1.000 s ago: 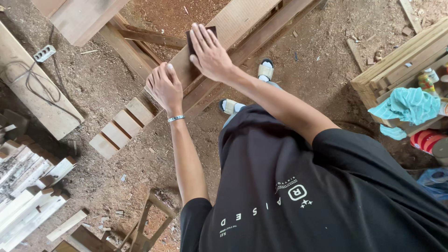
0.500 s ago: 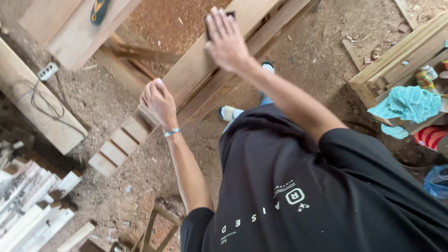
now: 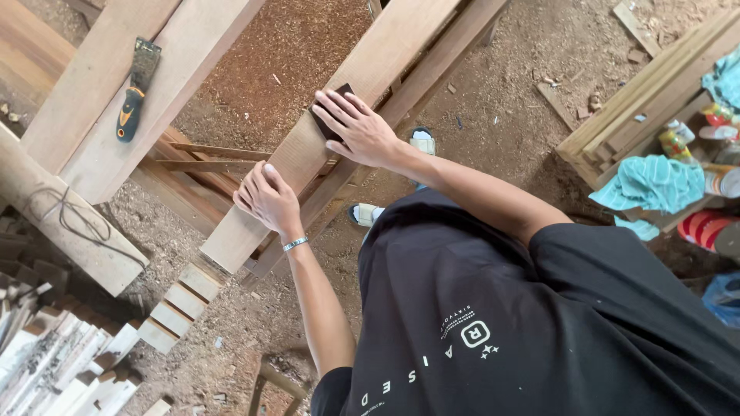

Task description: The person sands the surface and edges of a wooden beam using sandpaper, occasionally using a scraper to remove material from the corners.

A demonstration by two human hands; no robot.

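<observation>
A long pale wooden plank (image 3: 385, 54) runs diagonally from the lower left to the top right. My right hand (image 3: 358, 127) lies flat on it, pressing down a dark sanding block (image 3: 330, 115) that shows under the fingers. My left hand (image 3: 266, 199) grips the plank's near edge lower down, a silver bracelet on its wrist.
A scraper with an orange and black handle (image 3: 135, 91) lies on a second plank (image 3: 154, 85) at the upper left. Sawdust covers the ground. A stack of boards (image 3: 647, 108) with a teal cloth (image 3: 647, 185) and cans stands on the right. White cut-offs (image 3: 54, 362) lie at the lower left.
My right hand and the sanding block slid up the plank and have come back down a little. My left hand shifted further up the plank's edge.
</observation>
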